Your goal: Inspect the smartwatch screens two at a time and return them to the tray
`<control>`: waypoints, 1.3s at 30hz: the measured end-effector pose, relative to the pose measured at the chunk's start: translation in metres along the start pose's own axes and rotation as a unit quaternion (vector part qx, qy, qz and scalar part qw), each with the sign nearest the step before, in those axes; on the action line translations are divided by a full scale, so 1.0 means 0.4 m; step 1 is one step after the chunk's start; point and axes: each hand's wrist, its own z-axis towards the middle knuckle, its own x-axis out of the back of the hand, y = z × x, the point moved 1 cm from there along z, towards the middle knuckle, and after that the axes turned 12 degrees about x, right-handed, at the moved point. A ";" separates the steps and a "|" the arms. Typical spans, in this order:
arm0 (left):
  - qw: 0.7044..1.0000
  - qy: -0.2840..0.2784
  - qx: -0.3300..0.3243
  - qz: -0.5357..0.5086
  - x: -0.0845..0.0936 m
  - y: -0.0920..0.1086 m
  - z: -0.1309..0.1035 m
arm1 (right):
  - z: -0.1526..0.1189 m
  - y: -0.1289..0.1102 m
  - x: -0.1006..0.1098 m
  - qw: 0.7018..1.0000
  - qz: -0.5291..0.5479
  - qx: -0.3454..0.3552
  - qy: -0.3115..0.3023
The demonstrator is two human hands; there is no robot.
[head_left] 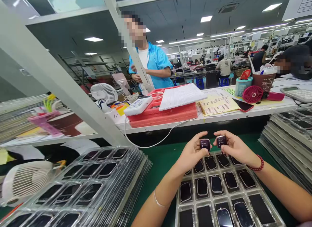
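Note:
My left hand (195, 150) is closed on a square smartwatch (205, 144) with a lit screen, thumb at its lower edge. A second smartwatch (221, 141), also lit, is gripped in my right hand (235, 147), whose thumb lies against the lower part of the screen. Both watches are strapless and held side by side, a small gap apart, above the far end of a clear plastic tray (214, 201). Dark watch faces sit in many of its compartments; a few in the nearest row show only a flat black bottom. The screens' small text is unreadable.
Tall stacks of trays stand left (117, 184) and right (287, 145). Behind is a white shelf with a red foam block (161, 118), papers, a phone (242, 105), a pink fan (253, 94) and cups. A slanted white post (80, 93) crosses the left; a person in blue (159, 61) stands beyond.

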 end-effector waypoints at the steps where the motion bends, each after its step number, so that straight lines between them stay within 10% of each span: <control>1: 1.000 0.000 0.004 0.006 0.001 0.000 0.000 | 0.000 -0.001 -0.001 1.000 -0.001 0.003 0.000; 39: 0.998 0.025 0.017 0.055 -0.003 0.009 0.000 | -0.001 0.006 -0.013 1.000 0.007 0.003 -0.016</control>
